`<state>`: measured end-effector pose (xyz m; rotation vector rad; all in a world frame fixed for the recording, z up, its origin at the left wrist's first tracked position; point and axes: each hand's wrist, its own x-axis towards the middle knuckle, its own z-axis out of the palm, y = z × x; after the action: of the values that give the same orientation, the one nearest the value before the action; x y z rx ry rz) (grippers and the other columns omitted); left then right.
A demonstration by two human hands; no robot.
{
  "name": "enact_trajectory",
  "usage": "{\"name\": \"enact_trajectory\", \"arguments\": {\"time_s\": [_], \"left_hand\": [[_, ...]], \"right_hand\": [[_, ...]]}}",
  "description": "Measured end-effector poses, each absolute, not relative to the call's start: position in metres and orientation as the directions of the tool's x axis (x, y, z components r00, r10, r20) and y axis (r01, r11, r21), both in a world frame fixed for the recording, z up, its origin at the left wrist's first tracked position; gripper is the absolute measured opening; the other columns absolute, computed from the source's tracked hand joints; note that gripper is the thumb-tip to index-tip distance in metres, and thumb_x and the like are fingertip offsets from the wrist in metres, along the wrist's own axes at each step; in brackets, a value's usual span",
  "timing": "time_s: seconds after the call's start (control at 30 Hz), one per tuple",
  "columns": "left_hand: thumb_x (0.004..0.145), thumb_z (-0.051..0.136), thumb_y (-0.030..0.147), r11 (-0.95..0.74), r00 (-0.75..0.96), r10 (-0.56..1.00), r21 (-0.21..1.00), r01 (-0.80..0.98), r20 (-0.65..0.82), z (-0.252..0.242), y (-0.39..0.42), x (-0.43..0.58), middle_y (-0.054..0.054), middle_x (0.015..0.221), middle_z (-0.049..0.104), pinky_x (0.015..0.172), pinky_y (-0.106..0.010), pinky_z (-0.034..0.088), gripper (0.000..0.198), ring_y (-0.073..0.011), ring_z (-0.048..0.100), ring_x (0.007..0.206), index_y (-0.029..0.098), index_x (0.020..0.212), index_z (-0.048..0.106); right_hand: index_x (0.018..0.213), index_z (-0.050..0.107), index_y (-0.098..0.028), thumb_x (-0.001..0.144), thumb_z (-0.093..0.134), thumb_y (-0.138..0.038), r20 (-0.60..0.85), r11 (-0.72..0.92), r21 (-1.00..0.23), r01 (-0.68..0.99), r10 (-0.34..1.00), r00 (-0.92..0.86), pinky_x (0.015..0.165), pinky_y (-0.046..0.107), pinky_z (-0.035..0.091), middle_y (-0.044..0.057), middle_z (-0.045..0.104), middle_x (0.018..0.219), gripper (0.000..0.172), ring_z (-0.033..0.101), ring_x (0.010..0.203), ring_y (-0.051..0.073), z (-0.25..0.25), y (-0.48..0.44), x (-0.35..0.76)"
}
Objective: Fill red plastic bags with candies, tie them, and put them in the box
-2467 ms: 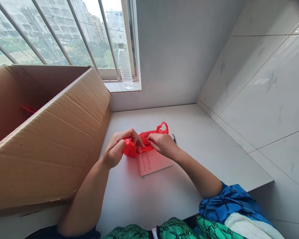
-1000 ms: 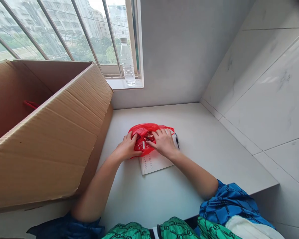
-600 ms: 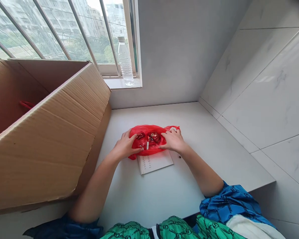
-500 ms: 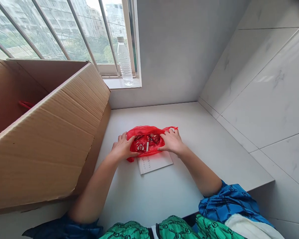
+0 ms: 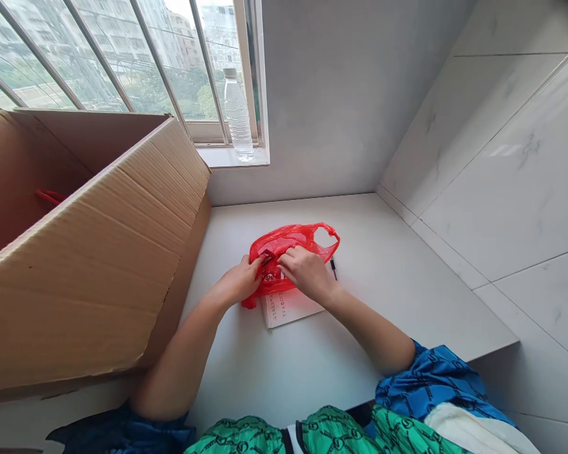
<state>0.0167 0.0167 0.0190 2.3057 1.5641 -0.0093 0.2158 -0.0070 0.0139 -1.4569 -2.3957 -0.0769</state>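
A thin red plastic bag lies with its mouth spread, one handle loop standing out at its right. Small red printed packets show inside it. My left hand is closed on the bag's left rim, its thumb over the edge. Over the opening, my right hand has its fingers curled down among the contents; whatever they pinch is hidden. Under the bag lies a white notebook with handwritten columns. Beside the bag's right edge, part of a black pen can be seen.
A large open cardboard box stands close on the left, with something red inside. On the window sill stands a clear water bottle. The white tabletop meets a tiled wall on the right.
My right hand has let go of the bag's right rim and moved left over its opening. The bag's handle has sprung open, and the pen has come into view. My left hand stays at the rim.
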Motion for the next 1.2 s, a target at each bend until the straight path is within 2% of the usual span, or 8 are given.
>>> {"name": "enact_trajectory", "arguments": {"time_s": [0.2, 0.3, 0.43, 0.53, 0.6, 0.7, 0.9, 1.2], "left_hand": [[0.092, 0.041, 0.031, -0.349, 0.414, 0.887, 0.290, 0.891, -0.205, 0.023, 0.016, 0.014, -0.013, 0.106, 0.058, 0.066, -0.034, 0.053, 0.044, -0.0231, 0.065, 0.073, 0.023, 0.133, 0.053], [0.089, 0.046, 0.041, -0.314, 0.380, 0.897, 0.280, 0.907, -0.226, 0.026, 0.014, 0.013, -0.011, 0.107, 0.057, 0.065, -0.035, 0.053, 0.046, -0.0244, 0.066, 0.073, 0.027, 0.132, 0.054], [0.084, 0.053, 0.038, -0.296, 0.357, 0.903, 0.255, 0.921, -0.239, 0.033, 0.011, 0.012, -0.011, 0.109, 0.059, 0.063, -0.033, 0.051, 0.060, -0.0249, 0.067, 0.076, 0.033, 0.143, 0.046], [0.087, 0.054, 0.045, -0.292, 0.329, 0.925, 0.199, 0.935, -0.189, 0.045, 0.004, 0.010, -0.014, 0.114, 0.060, 0.071, -0.036, 0.052, 0.054, -0.0317, 0.064, 0.096, 0.029, 0.138, 0.053], [0.090, 0.051, 0.053, -0.331, 0.344, 0.938, 0.187, 0.925, -0.044, 0.057, -0.003, 0.010, -0.015, 0.127, 0.058, 0.082, -0.040, 0.051, 0.054, -0.0358, 0.055, 0.116, 0.028, 0.137, 0.055], [0.094, 0.045, 0.057, -0.461, 0.422, 0.885, 0.258, 0.849, 0.195, 0.072, -0.011, 0.016, -0.008, 0.133, 0.059, 0.083, -0.035, 0.049, 0.050, -0.0299, 0.051, 0.123, 0.031, 0.135, 0.056], [0.095, 0.049, 0.038, -0.526, 0.424, 0.851, 0.494, 0.692, 0.311, 0.076, -0.010, 0.025, -0.002, 0.097, 0.071, 0.067, -0.028, 0.047, 0.024, -0.0186, 0.062, 0.087, 0.024, 0.098, 0.068], [0.092, 0.060, 0.034, -0.481, 0.293, 0.873, 0.791, 0.378, 0.390, 0.072, -0.002, 0.018, -0.001, 0.088, 0.067, 0.076, -0.029, 0.053, 0.015, -0.0143, 0.064, 0.079, 0.019, 0.090, 0.061]], "right_hand": [[0.113, 0.066, -0.021, 0.091, 0.066, -0.036, 0.133, 0.467, -0.339, 0.817, 0.883, -0.449, 0.062, 0.026, 0.044, 0.006, 0.067, 0.103, 0.027, 0.063, 0.092, 0.019, -0.012, 0.001, 0.204], [0.102, 0.068, -0.021, 0.086, 0.072, -0.040, 0.084, 0.427, -0.442, 0.789, 0.895, -0.437, 0.058, 0.025, 0.042, 0.003, 0.066, 0.096, 0.025, 0.063, 0.084, 0.018, -0.007, 0.003, 0.211], [0.091, 0.069, -0.022, 0.084, 0.072, -0.035, 0.077, 0.367, -0.586, 0.722, 0.913, -0.401, 0.060, 0.025, 0.045, 0.002, 0.064, 0.095, 0.015, 0.064, 0.081, 0.016, 0.007, 0.002, 0.223], [0.102, 0.068, -0.025, 0.086, 0.070, -0.029, 0.178, 0.362, -0.676, 0.642, 0.926, -0.334, 0.067, 0.026, 0.049, 0.002, 0.065, 0.102, 0.017, 0.065, 0.086, 0.015, 0.020, -0.002, 0.228], [0.103, 0.068, -0.025, 0.086, 0.069, -0.027, 0.242, 0.384, -0.672, 0.633, 0.922, -0.302, 0.070, 0.026, 0.049, 0.001, 0.067, 0.098, 0.017, 0.064, 0.089, 0.016, 0.029, -0.007, 0.228], [0.103, 0.069, -0.024, 0.086, 0.070, -0.025, 0.302, 0.423, -0.626, 0.655, 0.906, -0.296, 0.070, 0.027, 0.049, 0.001, 0.070, 0.093, 0.017, 0.064, 0.092, 0.018, 0.038, -0.013, 0.225], [0.101, 0.071, -0.024, 0.085, 0.073, -0.026, 0.363, 0.485, -0.609, 0.628, 0.874, -0.323, 0.069, 0.026, 0.049, 0.000, 0.070, 0.093, 0.016, 0.065, 0.084, 0.015, 0.045, -0.020, 0.225], [0.097, 0.068, -0.022, 0.083, 0.074, -0.041, 0.290, 0.363, -0.908, 0.210, 0.905, -0.312, 0.066, 0.029, 0.056, 0.002, 0.067, 0.094, 0.025, 0.066, 0.074, 0.015, 0.054, -0.018, 0.237]]}}
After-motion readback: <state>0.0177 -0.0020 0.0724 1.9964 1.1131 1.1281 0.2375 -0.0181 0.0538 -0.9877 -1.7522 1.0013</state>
